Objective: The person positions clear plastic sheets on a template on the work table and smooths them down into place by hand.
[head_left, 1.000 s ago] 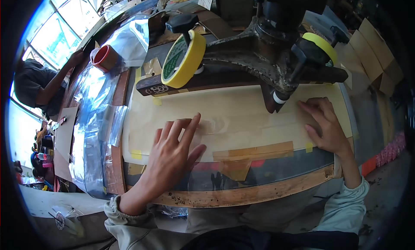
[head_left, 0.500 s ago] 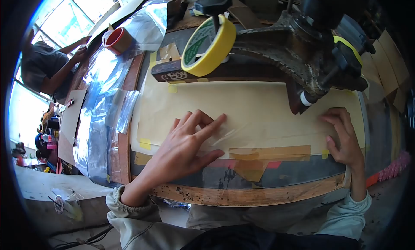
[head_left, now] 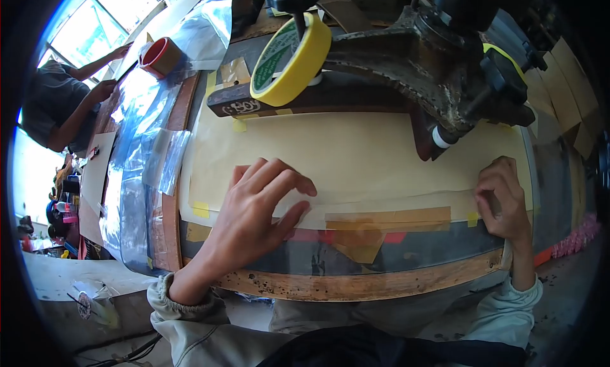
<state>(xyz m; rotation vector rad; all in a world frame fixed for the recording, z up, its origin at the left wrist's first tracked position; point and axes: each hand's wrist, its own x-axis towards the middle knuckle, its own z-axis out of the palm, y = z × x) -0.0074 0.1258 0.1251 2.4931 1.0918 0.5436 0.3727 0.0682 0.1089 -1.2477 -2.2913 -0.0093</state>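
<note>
A cream paper sheet (head_left: 356, 148) lies on the grey work board, with a thin clear film (head_left: 394, 200) over its near part. My left hand (head_left: 257, 205) is bent over the near left of the sheet, thumb and forefinger curled toward each other at the film's left end. At the right, my right hand (head_left: 502, 199) pinches the film's other end, fingertips pressed together. The film's faint edge runs between both hands; it is hard to see at the fingertips. Brown tape (head_left: 389, 219) lies along the sheet's near edge.
A dark metal clamp frame (head_left: 394, 56) spans the far side, with a yellow tape roll (head_left: 311, 59) hung on its knob. Left are clear plastic sheets (head_left: 136, 176) and a red tape roll (head_left: 160, 57). Another person (head_left: 63, 106) works at the far left. A wooden edge (head_left: 362, 282) runs in front.
My left hand's spread fingers have curled inward toward the thumb. My right hand has closed into a pinch. The film's edge now shows as a straighter line; the view has shifted slightly.
</note>
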